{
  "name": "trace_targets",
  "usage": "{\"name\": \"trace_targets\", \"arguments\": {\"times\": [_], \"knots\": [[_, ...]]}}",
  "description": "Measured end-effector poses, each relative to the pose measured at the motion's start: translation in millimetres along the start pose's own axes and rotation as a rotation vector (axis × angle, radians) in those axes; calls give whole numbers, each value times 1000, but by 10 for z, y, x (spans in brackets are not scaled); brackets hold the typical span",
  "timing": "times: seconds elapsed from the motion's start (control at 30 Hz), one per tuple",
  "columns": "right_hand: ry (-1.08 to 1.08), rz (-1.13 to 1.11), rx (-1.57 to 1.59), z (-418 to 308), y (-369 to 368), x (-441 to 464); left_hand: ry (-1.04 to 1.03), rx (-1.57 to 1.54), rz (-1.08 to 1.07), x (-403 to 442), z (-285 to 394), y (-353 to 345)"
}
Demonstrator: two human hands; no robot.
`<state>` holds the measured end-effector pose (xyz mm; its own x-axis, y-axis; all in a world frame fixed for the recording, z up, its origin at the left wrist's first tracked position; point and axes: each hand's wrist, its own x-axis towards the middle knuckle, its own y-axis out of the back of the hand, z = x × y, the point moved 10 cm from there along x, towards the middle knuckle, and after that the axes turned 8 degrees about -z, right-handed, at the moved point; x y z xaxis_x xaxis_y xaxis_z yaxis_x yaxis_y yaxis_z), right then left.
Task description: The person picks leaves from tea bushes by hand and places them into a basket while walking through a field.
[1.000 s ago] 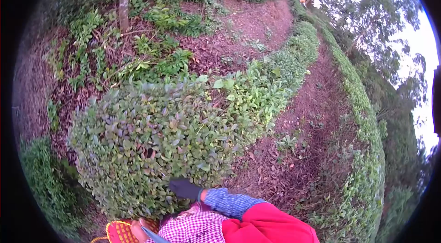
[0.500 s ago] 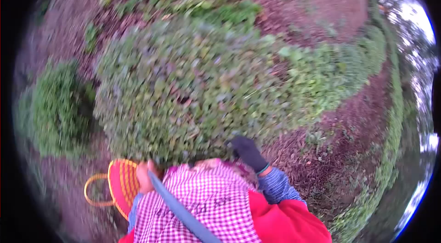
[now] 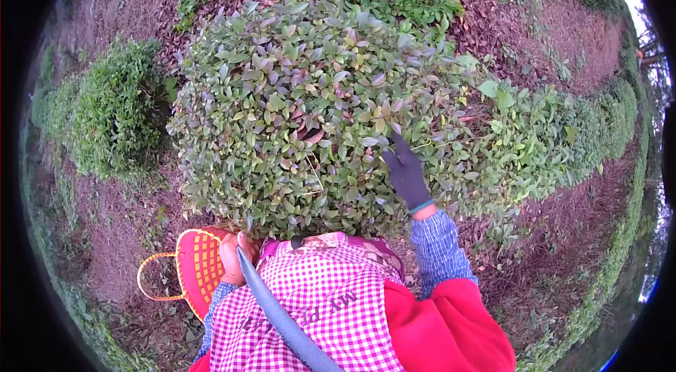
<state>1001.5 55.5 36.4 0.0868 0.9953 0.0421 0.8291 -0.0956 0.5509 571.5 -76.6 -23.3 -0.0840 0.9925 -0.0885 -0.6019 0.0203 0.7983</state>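
Observation:
My right hand (image 3: 408, 173), in a dark glove with a teal cuff edge, reaches onto the top of a broad leafy bush (image 3: 282, 111). Its fingers touch the leaves, and at least two of them are spread apart. At the lower left, my bare left hand (image 3: 231, 258) is closed at the rim of a red and yellow woven basket (image 3: 199, 266), beside the grey-blue strap (image 3: 282, 319). Most of its fingers are hidden. A bent pale stem (image 3: 315, 175) lies on the bush left of my right hand.
A smaller green bush (image 3: 116, 111) stands at the left. Brown ground with dry leaves (image 3: 521, 27) runs behind the large bush. A long hedge (image 3: 612, 273) curves down the right side. A checked apron (image 3: 310, 294) covers my front.
My right hand has moved away from my body and onto the bush top, its fingers now extended. The view has tilted down, showing more of the basket, apron and small bush. My left hand stays at the basket.

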Motion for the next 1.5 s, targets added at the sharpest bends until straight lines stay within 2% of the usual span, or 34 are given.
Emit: {"name": "trace_targets", "arguments": {"times": [0.07,0.1,0.2,0.27,0.33,0.37,0.43,0.47,0.53,0.63,0.67,0.73,0.77,0.83,0.87,0.93,0.97,1.07,1.13,1.27,1.33,1.37,1.43,1.47,1.5], "knots": [[-125,-238,86,92,-280,175,6,14,27,-18,29,8],[-116,-241,88,46,-327,232,13,-7,15,-26,34,-2],[32,-474,-207,-276,-722,257,12,-18,7,-38,75,-27],[125,-429,-228,-263,-900,257,0,49,-16,-14,156,-51],[310,-269,-413,-393,-943,261,-2,64,-11,-14,187,-79],[309,-265,-410,-358,-976,265,10,75,-49,-10,205,-121],[140,-325,-177,-141,-1022,317,4,70,-54,1,211,-161],[141,-321,-177,-179,-960,233,0,71,-53,17,220,-163],[-187,-370,506,18,-809,-193,2,51,-63,8,229,-173],[-104,-390,686,-214,-325,-547,39,76,-103,-25,207,-194],[-109,-383,687,-210,-257,-510,36,73,-106,0,217,-208],[-318,-238,603,51,-55,-346,15,80,-117,43,275,-245],[-320,-235,609,230,-81,-228,5,87,-118,61,298,-253],[-76,-32,262,488,47,96,-33,95,-115,115,425,-280],[-77,-29,268,408,45,216,-76,94,-113,137,506,-289],[-33,17,-2,144,81,424,-60,130,-130,152,522,-311],[-31,22,5,174,41,497,-60,142,-133,150,527,-321],[203,-137,-160,19,-243,635,-50,161,-125,151,543,-314],[195,-226,-213,18,-356,699,-31,153,-119,137,523,-314],[144,-229,-161,66,-335,681,30,119,-77,97,487,-293],[170,-259,-106,489,-558,570,43,121,-81,83,475,-315],[265,-130,19,579,-574,392,49,137,-88,93,459,-330],[254,-136,72,435,-467,97,83,155,-95,67,429,-321],[156,-272,-7,95,-312,13,93,136,-105,77,450,-306],[11,-257,187,-100,-105,-93,106,117,-115,80,464,-316]]}}
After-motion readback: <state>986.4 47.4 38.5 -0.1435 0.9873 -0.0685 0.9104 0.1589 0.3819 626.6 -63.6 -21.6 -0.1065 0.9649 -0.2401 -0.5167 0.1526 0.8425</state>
